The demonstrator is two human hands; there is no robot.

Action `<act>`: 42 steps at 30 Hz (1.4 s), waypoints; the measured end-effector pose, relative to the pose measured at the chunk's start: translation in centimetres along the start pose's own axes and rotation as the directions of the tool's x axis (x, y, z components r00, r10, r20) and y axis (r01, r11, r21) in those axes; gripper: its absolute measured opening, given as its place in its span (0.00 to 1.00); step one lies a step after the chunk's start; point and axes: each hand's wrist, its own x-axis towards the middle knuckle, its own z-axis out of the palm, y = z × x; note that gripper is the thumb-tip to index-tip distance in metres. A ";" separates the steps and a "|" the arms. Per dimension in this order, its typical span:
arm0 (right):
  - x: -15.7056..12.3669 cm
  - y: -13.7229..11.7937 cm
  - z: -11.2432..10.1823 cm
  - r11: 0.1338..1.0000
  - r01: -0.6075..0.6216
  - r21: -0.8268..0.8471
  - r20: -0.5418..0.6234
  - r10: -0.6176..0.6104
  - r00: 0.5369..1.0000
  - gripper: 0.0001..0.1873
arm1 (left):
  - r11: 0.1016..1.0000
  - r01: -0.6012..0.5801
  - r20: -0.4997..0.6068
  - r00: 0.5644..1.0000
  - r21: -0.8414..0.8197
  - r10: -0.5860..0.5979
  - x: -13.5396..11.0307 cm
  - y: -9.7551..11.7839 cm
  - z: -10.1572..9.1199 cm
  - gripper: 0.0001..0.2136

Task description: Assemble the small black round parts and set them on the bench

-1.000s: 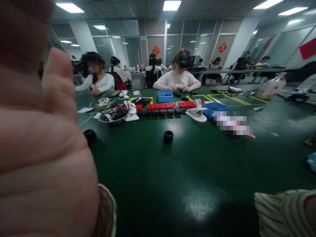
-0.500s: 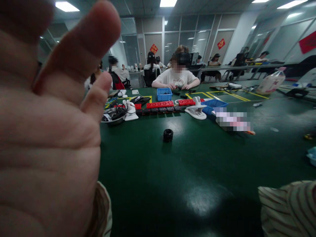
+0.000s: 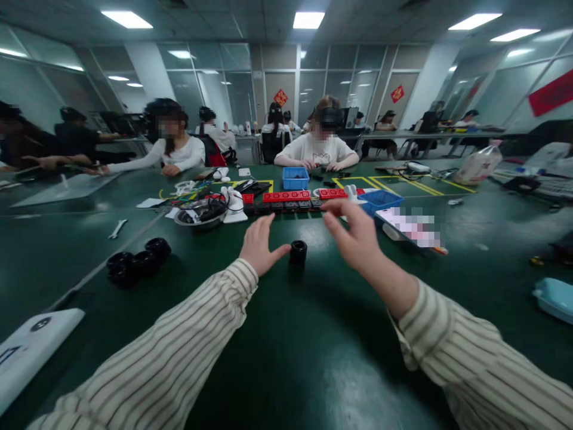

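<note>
Left hand [image 3: 262, 245] beside black cylinder [image 3: 298, 254]; red diamond sign [image 3: 397, 94] reads 福.

From here I can read no word or number with certainty. On the far wall [image 3: 277, 58], a left red diamond [image 3: 280, 97] and a right red diamond [image 3: 397, 94] carry gold characters too small for me. By the left edge of the surface [image 3: 286, 364], a white box [image 3: 38, 346] shows partial dark print; toward the far right corner, a translucent container's [image 3: 478, 164] reddish label is blurred.
</note>
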 end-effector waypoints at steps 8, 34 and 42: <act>-3.7 3.0 6.6 0.974 -0.171 -0.152 0.300 0.210 0.930 0.20 | 0.999 0.039 0.332 0.942 0.025 -0.045 -1.4 -0.4 4.4 0.26; -4.4 1.8 6.9 0.991 -0.067 -0.118 0.286 0.099 0.953 0.11 | 0.998 0.002 0.375 0.927 -0.058 0.020 -1.5 -0.5 5.2 0.16; -2.6 1.3 5.5 0.995 -0.085 -0.056 0.100 0.091 0.991 0.19 | 0.995 -0.012 0.393 0.918 -0.103 0.052 -1.5 -0.6 5.2 0.19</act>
